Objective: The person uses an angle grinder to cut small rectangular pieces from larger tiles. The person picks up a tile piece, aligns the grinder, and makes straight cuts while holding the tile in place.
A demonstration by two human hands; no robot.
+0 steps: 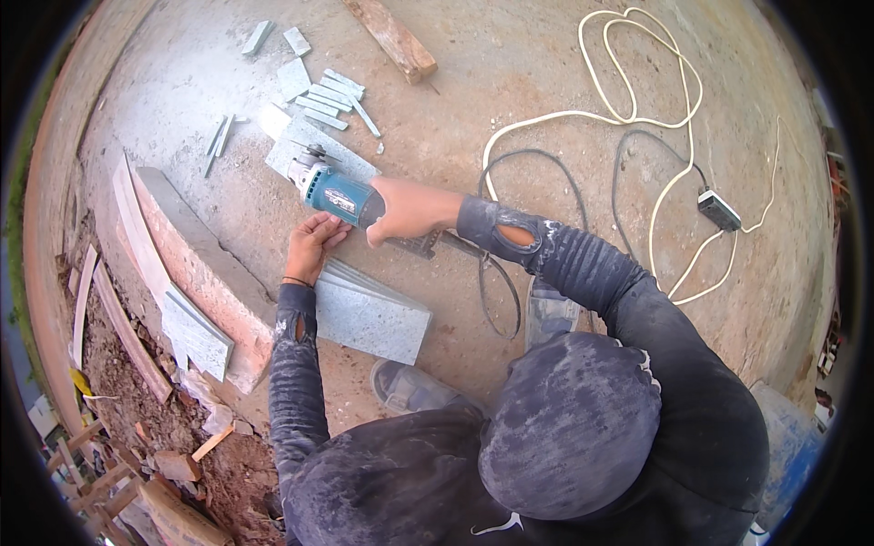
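My right hand [410, 207] is wrapped round the rear body of a teal angle grinder [339, 193]. The grinder's disc end lies over a grey stone tile [293, 138] on the ground, and pale dust shows by the tile's far left end. Just left of the grinder's body is my left hand [311, 240], its fingers pinched together; what they hold, if anything, is hidden. Close to my left wrist rests a fanned stack of grey tiles [375, 320]. A dark flat metal piece [417, 245] sticks out from below my right wrist.
Several narrow cut tile strips [333, 96] lie beyond the grinder, near a wooden block [393, 41]. A pale cable [592, 115] loops on the right to a socket box [719, 211]. On the left are a rough concrete slab [202, 259], a long tile strip [146, 232] and rubble [218, 469].
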